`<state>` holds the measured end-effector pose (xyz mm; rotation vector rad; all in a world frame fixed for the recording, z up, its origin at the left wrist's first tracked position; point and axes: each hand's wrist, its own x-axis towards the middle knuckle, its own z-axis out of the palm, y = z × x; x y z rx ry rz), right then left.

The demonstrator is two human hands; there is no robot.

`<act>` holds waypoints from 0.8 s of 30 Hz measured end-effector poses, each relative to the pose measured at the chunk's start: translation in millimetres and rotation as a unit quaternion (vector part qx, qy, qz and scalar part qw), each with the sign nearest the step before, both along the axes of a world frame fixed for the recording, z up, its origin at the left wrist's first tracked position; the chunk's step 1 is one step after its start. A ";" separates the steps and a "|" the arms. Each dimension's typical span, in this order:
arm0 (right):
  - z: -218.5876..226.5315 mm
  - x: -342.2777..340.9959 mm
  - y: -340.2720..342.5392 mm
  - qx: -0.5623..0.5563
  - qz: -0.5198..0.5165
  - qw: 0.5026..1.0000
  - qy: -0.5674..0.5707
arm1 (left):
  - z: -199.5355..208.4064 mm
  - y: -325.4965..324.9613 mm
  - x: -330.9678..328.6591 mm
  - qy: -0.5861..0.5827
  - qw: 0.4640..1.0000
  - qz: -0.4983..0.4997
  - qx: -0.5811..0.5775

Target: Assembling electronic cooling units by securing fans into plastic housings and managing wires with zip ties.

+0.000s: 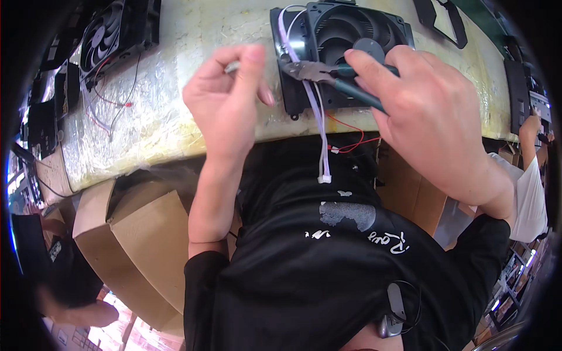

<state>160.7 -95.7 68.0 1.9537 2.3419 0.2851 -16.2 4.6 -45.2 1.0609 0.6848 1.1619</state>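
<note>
In my right hand (430, 102) is a pair of cutting pliers (354, 88) with dark green handles. Their metal jaws lie over a lavender and white wire bundle (315, 111) at the left side of a black fan housing (357, 35). Whether the jaws grip a wire cannot be made out. The bundle hangs over the table edge and ends in a white connector (324, 179). My left hand (225, 96) is raised left of the housing, fingers curled and closed. A small greyish bit shows between them, too small to name. Red wires (354, 137) hang below the housing.
The table (170, 64) is wrapped in clear film. Another black fan unit (111, 38) with loose wires stands at the left, and a black frame (442, 20) lies at the upper right. Open cardboard boxes (146, 240) stand below the edge. Other people's arms (530, 137) show at both sides.
</note>
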 end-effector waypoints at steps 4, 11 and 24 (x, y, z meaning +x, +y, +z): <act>-14.7 21.3 -3.6 0.061 -0.010 0.962 0.267 | 7.7 -4.0 -49.2 0.058 0.968 0.218 0.108; -110.2 180.2 -63.6 0.054 -0.394 0.883 0.248 | -80.5 -54.4 -133.4 0.194 0.872 0.342 0.292; -53.9 14.6 4.2 0.015 0.099 0.982 0.158 | 23.3 -49.4 -126.0 0.569 0.730 -0.378 -0.008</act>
